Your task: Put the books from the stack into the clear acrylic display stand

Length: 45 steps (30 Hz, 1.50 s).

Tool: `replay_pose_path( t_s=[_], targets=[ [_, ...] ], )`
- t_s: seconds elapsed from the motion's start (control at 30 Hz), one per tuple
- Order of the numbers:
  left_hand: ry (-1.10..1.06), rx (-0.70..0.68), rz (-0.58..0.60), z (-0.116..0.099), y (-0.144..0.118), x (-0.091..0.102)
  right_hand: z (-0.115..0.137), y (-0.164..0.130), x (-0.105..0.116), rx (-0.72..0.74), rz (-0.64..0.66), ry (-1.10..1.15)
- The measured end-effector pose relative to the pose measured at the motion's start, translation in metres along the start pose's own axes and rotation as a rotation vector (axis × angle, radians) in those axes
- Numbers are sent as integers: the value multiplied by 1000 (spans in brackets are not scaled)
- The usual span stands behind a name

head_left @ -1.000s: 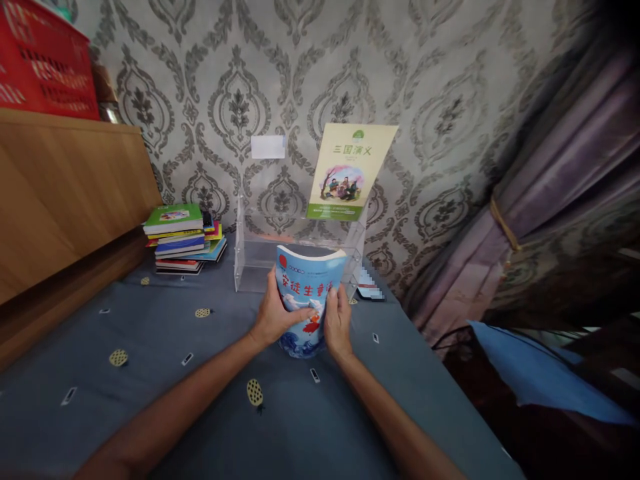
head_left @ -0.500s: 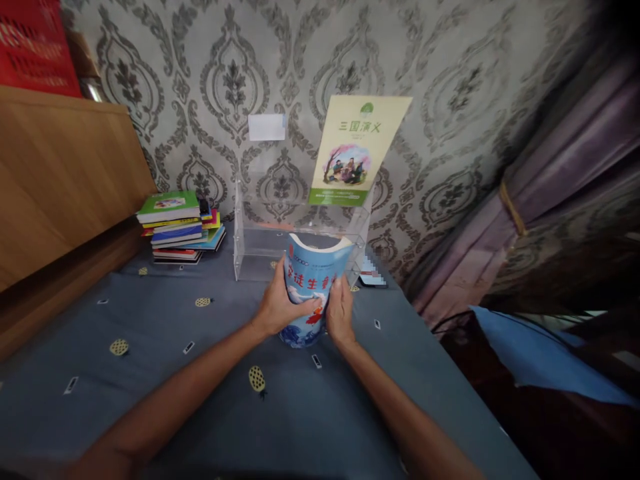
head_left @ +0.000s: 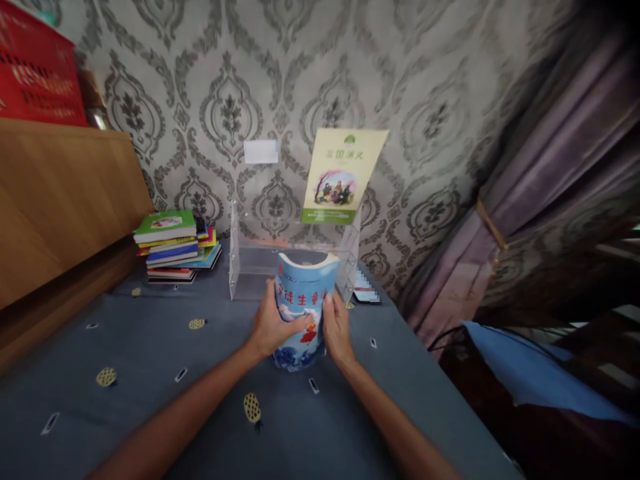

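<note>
A blue paperback book (head_left: 301, 297) with red characters on its cover stands upright on the bed, its cover bowed into a curve. My left hand (head_left: 270, 327) grips its left edge and my right hand (head_left: 336, 330) grips its right edge. Just behind it stands a clear acrylic display rack (head_left: 240, 257). A green and cream book (head_left: 340, 175) leans on the rack's upper tier at the right.
A stack of several colourful books (head_left: 173, 243) lies at the back left on the blue-grey bedsheet (head_left: 150, 387). A wooden headboard (head_left: 60, 193) rises at the left with a red crate (head_left: 37, 73) on top. A purple curtain (head_left: 525, 200) hangs at the right, beside a blue cloth (head_left: 525, 367).
Both hands stay clamped on the blue book, which has barely moved. The view shifted slightly, so everything sits a little lower than half a second ago.
</note>
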State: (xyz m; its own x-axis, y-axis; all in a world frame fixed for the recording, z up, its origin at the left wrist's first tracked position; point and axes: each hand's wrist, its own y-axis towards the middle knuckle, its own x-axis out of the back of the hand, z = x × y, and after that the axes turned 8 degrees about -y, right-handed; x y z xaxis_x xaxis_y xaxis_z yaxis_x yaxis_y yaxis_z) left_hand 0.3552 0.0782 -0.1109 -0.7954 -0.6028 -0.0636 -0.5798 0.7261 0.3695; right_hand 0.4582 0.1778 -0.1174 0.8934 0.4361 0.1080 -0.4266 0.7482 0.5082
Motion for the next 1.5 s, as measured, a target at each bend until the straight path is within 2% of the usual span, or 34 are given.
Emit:
replay_pose_path(
  t_s=[0.13,0.27,0.37,0.47,0.63,0.73,0.87,1.03,1.13,1.27,1.5],
  targets=[
    [-7,-25,-1,3,2,7,4,3,14,-10,134,76],
    [0,-9,23,1,0,11,8,7,42,27,308,33],
    [40,24,57,-5,0,17,8,9,63,12,349,-56],
    [48,54,124,-7,2,29,2,7,76,-40,376,-62],
    [24,151,196,3,2,54,-12,-4,74,-171,505,26],
    [63,184,202,6,2,61,-7,-5,71,-197,540,83],
    [58,147,156,0,8,62,10,4,69,-160,551,97],
    [49,64,125,-11,16,56,22,10,69,-74,482,59],
    [55,69,125,-9,14,54,16,6,69,-51,454,18],
    [63,76,191,0,10,56,3,-1,69,-48,436,-10],
    [33,202,282,16,2,66,-10,-4,72,-10,509,-5]
  ],
)
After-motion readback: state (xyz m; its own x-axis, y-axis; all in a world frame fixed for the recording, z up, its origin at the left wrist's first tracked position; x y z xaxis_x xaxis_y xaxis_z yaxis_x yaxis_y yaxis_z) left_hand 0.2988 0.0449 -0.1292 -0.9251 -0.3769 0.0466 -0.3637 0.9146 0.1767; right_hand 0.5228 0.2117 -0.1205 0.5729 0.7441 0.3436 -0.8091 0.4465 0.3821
